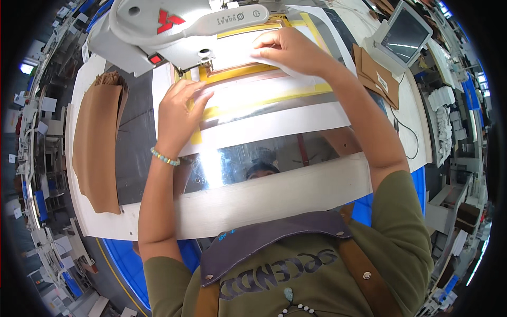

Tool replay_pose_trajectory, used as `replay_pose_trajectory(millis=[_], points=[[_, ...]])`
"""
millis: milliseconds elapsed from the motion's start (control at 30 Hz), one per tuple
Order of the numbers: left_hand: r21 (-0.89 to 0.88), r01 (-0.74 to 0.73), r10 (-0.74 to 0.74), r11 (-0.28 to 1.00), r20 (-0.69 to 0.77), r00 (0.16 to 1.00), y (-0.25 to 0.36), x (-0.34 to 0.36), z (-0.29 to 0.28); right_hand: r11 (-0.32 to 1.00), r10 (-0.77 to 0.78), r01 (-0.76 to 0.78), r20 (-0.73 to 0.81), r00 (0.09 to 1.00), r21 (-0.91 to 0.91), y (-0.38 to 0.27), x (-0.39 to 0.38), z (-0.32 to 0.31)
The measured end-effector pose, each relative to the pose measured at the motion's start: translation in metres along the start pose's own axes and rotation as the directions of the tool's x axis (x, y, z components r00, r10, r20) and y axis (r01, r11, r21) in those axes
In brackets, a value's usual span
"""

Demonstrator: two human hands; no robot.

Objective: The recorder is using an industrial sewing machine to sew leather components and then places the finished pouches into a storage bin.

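Note:
My left hand (179, 111), a beaded bracelet at its wrist, rests with fingers apart on the left part of a flat template (232, 108) edged in yellow tape. My right hand (288, 50) is curled in a pinch on a white sheet (235, 48) inside a yellow inner frame (232, 74). A white sewing machine head (132, 29) stands over the template's upper left, its needle area just above my left fingertips; the fingers of my right hand are to the right of it.
A stack of brown cut pieces (95, 142) lies at the left on the table (264, 195). At the right are more brown pieces (377, 82), a screen on a stand (401, 31) and a cable (409, 132). Blue trays (119, 264) show below the table's edge; other workstations fill both sides.

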State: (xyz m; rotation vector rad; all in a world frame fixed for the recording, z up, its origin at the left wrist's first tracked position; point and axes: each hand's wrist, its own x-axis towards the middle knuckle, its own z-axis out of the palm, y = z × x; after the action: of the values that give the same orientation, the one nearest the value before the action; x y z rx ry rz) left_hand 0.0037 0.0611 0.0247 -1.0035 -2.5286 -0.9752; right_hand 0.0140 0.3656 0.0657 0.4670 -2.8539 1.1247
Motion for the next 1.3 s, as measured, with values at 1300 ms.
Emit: replay_pose_trajectory(millis=[1300], points=[[0.442,-0.148,-0.006,0.885,0.328,0.945,-0.021,0.002,0.004,0.995,0.1,-0.092,0.254,0.962,-0.042,0.079,0.053,-0.048]])
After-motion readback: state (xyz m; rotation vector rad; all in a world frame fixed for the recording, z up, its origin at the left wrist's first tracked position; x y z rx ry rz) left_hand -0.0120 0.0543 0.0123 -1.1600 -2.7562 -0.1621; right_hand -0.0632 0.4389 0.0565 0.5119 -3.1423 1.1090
